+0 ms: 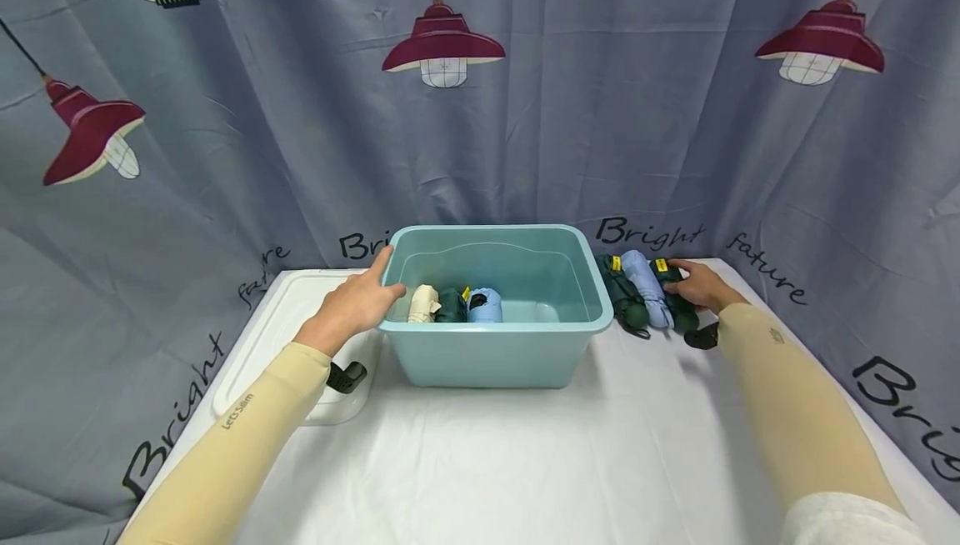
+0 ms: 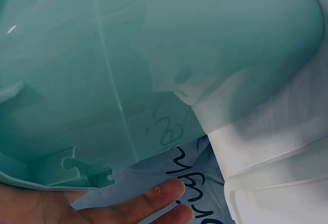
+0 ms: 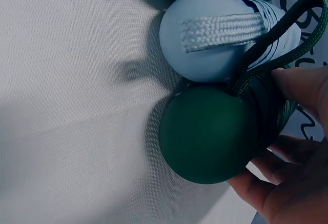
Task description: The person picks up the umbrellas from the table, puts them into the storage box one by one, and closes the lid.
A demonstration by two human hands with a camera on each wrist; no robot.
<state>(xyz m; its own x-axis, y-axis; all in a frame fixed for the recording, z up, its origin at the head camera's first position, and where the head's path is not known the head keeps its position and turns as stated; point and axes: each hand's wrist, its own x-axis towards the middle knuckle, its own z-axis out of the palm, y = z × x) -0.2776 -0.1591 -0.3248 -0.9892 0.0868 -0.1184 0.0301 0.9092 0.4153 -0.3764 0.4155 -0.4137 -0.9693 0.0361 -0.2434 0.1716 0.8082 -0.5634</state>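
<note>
My right hand grips a dark green folding umbrella, thumb on one side and fingers on the other. A light blue folding umbrella lies beside it, with another dark green umbrella to the left of that. My left hand rests at the left rim of a teal plastic bin; its thumb reaches over the rim and the fingers extend outside the wall. Inside the bin, cream, dark green and light blue umbrellas stand side by side at the left.
A white lid lies flat on the table left of the bin, partly under my left forearm. The white-covered table extends in front of the bin. A grey-blue curtain with printed lamps and lettering hangs close behind and at both sides.
</note>
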